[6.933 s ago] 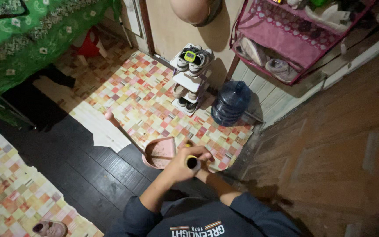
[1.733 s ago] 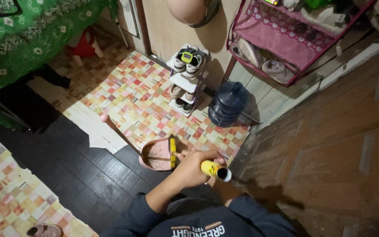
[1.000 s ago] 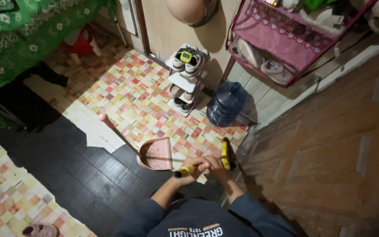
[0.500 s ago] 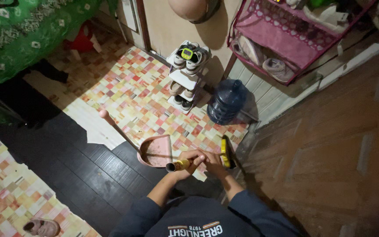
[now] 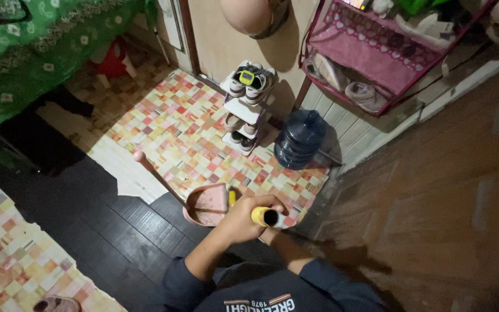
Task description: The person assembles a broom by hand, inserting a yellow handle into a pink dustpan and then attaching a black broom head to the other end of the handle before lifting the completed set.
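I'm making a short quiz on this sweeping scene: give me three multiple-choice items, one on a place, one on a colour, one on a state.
1. Where does the blue water jug stand?
A. right of the shoe rack
B. on the black planks
C. under the green cloth

2. What colour is the dustpan?
A. green
B. pink
C. white

3. How is the yellow broom handle held?
A. it lies loose on the floor
B. it leans on the wall
C. the left hand is closed round it

Answers:
1 A, the jug sits beside the rack by the wall.
2 B, its pan and long handle are pink.
3 C, fingers wrap the handle's top; the right hand is mostly hidden below.
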